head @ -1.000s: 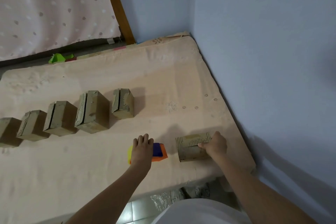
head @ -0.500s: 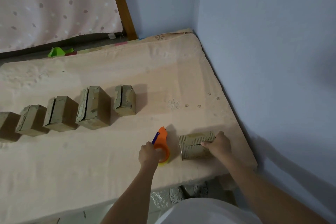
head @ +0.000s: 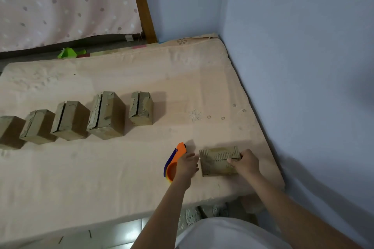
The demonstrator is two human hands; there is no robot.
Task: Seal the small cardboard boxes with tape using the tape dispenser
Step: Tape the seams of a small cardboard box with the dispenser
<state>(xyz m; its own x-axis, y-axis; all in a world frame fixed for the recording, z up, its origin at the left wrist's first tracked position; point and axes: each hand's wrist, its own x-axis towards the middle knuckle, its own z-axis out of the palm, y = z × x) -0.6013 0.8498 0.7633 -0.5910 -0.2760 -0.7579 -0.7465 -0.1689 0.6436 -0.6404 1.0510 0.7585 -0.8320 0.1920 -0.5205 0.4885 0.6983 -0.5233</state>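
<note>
So our left hand held the orange tape dispenser & our right hand gripped the small box on the bed.

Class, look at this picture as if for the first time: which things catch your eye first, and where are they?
The bright orange tape dispenser stands out, gripped by the left hand near the mattress's front edge. Just right of it, the right hand holds a small cardboard box. A row of similar boxes stretches left across the mattress.
</note>
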